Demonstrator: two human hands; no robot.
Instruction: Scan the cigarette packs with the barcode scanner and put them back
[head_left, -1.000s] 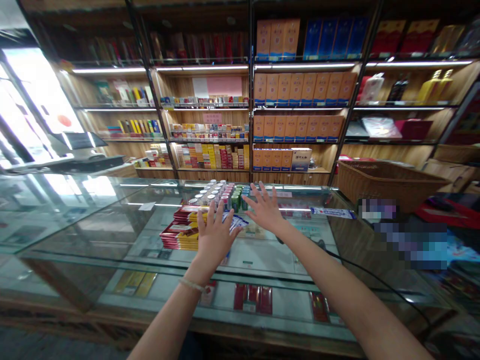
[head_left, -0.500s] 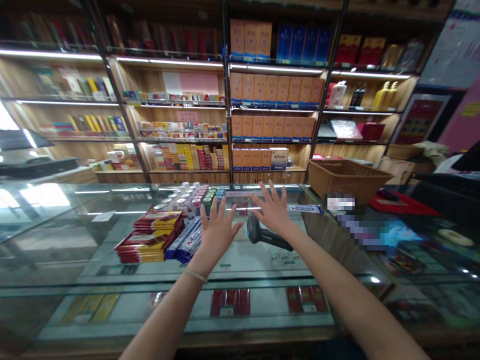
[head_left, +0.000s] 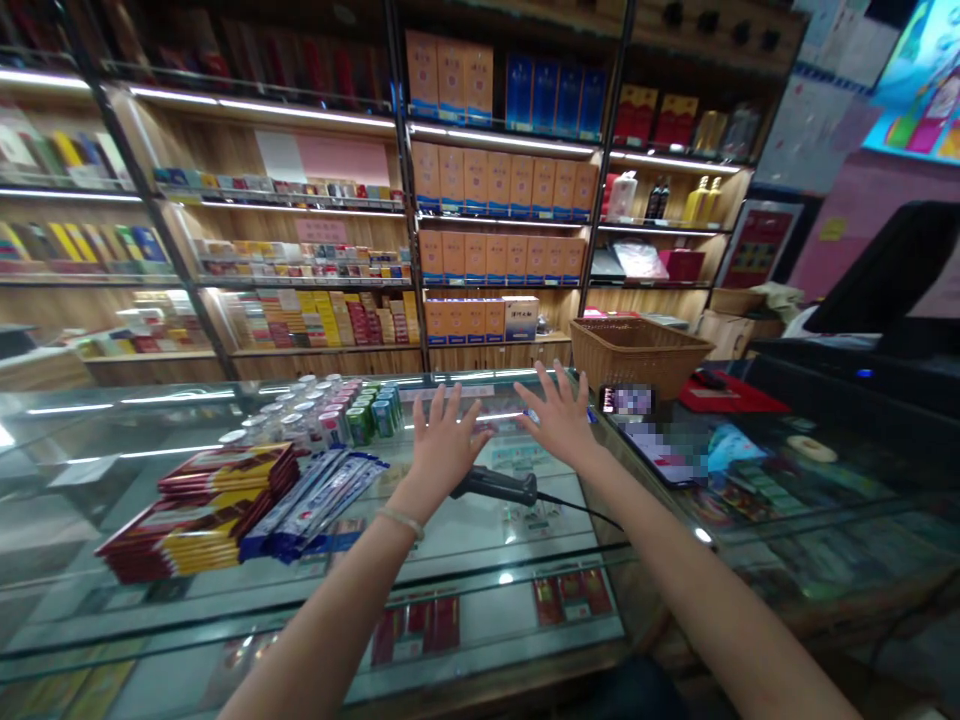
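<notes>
My left hand (head_left: 448,450), fingers spread, is held above the glass counter with nothing in it. My right hand (head_left: 559,418) is spread the same way, also holding nothing. A black barcode scanner (head_left: 504,487) lies on the counter below and between them, its head hidden by my left hand and its cord running right. Behind my right hand a blue-and-white packet (head_left: 592,414) shows only at its ends. To the left lie long blue wrapped packets (head_left: 311,505) and stacks of red-and-yellow chocolate bars (head_left: 202,515). Small tubs and canisters (head_left: 330,415) stand in rows behind.
A brown wicker basket (head_left: 637,350) stands at the counter's far right, near a phone-like device (head_left: 656,450) with a blurred screen. A red mat (head_left: 727,392) and a black monitor (head_left: 892,265) are farther right. Boxed goods (head_left: 502,180) fill the back shelves.
The view has turned right, so the counter goods and shelves sit farther left. Both hands remain spread and empty. My left hand now covers the scanner's head, which showed before.
</notes>
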